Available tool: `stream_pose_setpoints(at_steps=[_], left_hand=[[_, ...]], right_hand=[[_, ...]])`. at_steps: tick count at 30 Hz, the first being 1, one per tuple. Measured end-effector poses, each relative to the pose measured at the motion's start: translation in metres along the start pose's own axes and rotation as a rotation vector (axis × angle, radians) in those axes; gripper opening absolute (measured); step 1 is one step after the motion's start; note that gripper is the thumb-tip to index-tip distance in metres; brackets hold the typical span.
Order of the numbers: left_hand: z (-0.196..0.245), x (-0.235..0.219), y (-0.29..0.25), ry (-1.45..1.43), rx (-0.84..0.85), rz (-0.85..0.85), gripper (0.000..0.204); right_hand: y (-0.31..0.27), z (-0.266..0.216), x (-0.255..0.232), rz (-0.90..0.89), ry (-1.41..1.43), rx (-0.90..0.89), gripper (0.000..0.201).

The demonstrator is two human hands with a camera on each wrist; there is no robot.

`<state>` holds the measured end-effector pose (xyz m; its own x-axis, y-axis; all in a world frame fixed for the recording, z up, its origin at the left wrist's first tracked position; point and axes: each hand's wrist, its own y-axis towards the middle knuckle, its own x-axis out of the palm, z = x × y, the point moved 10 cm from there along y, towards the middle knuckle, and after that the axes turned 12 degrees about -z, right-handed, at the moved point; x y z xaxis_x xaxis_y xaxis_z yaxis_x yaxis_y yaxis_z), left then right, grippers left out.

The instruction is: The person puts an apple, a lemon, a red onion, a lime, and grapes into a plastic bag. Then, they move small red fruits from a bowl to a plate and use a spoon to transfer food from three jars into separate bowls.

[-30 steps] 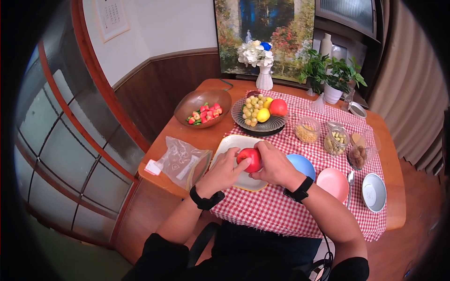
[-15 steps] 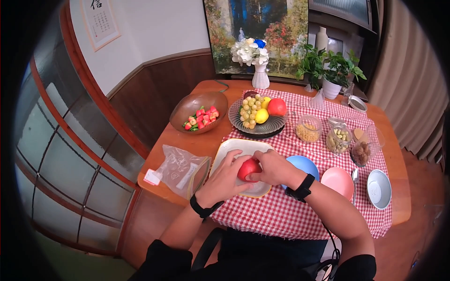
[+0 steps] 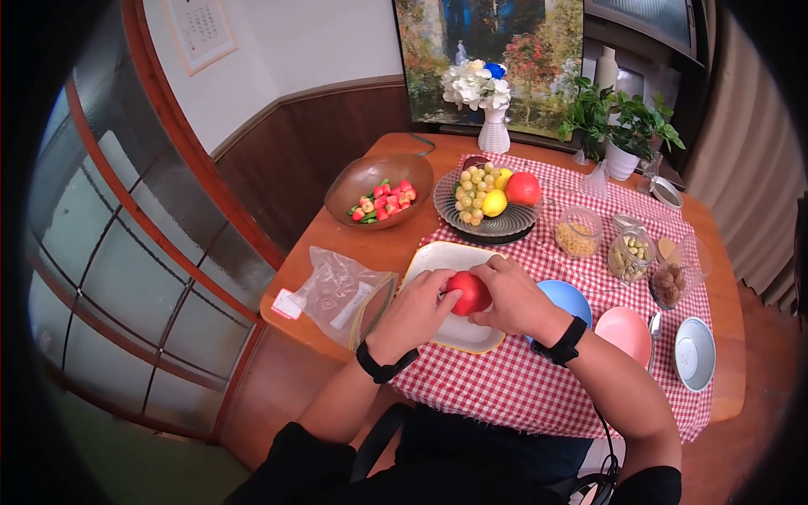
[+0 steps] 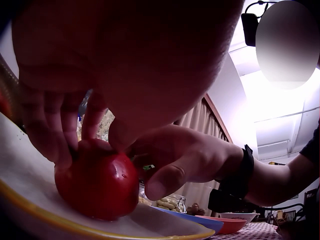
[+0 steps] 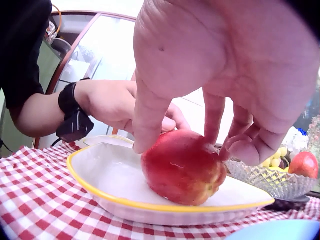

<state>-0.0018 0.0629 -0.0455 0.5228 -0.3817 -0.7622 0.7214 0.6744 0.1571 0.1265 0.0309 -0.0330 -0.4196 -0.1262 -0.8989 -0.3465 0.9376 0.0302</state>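
A shiny red apple (image 3: 469,293) sits low in a white, yellow-rimmed dish (image 3: 477,337) with both hands around it. My left hand (image 3: 415,310) grips it from the left, fingertips on its top and thumb on the near side. From the right, my right hand (image 3: 523,298) grips it between thumb and bent fingers. Its yellowish, lobed end shows in the right wrist view, where the apple (image 5: 182,167) overlaps the dish's inner wall (image 5: 117,162). In the left wrist view, fingers cover the top of the apple (image 4: 97,182).
Left of the dish lies a clear zip bag (image 3: 337,290). A brown bowl of strawberries (image 3: 341,198) and a glass fruit bowl (image 3: 515,225) stand behind. To the right are a blue plate (image 3: 568,299), a pink plate (image 3: 623,335), a grey bowl (image 3: 695,355) and several jars of nuts.
Both hands stay on the apple over the dish, and their fingers shift around it. The right hand reached over the top half a second ago and is now at its right side. The head view sways.
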Motion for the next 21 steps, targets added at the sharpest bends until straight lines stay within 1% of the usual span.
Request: stream_pose_setpoints(at_steps=[1,2,4,5,7,8,9,11,12,14,15,17,21], left_hand=[[0.000,0.000,0.001,0.007,-0.016,0.005,0.040],[0.001,-0.001,0.003,0.013,-0.018,0.009,0.040],[-0.003,0.004,0.002,-0.016,-0.047,-0.045,0.043],[-0.002,0.002,0.000,-0.009,-0.057,-0.037,0.043],[0.006,0.004,-0.003,0.101,-0.032,-0.108,0.048],[0.001,0.004,-0.004,0.089,-0.043,-0.095,0.054],[0.001,0.002,-0.005,0.094,-0.045,-0.093,0.054],[0.014,-0.010,-0.008,0.102,0.070,0.004,0.056],[0.018,-0.013,-0.008,0.105,0.074,0.003,0.056],[0.018,-0.010,-0.009,-0.008,0.020,-0.086,0.064],[0.017,-0.009,-0.009,-0.006,0.025,-0.088,0.064],[0.012,0.000,-0.011,0.006,0.048,-0.103,0.073],[0.011,0.005,-0.008,0.099,0.085,-0.077,0.079]], right_hand=[[0.001,0.000,0.001,0.003,-0.031,-0.006,0.071],[0.002,0.000,0.001,0.006,-0.030,-0.012,0.071],[0.002,0.000,-0.005,0.075,0.009,0.005,0.077],[0.002,-0.004,-0.008,0.073,0.013,-0.009,0.077],[0.002,0.004,0.000,-0.118,0.219,0.097,0.081],[0.002,0.002,-0.001,-0.031,0.165,0.011,0.070],[0.002,0.002,-0.001,-0.028,0.167,0.005,0.070],[0.001,0.003,0.002,-0.064,0.131,0.025,0.058],[0.000,0.004,0.000,-0.059,0.132,0.026,0.058],[-0.001,0.011,-0.001,-0.072,0.156,0.067,0.049],[-0.001,0.013,-0.001,-0.067,0.156,0.069,0.049],[-0.002,0.026,0.003,-0.074,0.246,0.143,0.047],[-0.001,0.024,0.009,-0.091,0.195,0.127,0.049]])
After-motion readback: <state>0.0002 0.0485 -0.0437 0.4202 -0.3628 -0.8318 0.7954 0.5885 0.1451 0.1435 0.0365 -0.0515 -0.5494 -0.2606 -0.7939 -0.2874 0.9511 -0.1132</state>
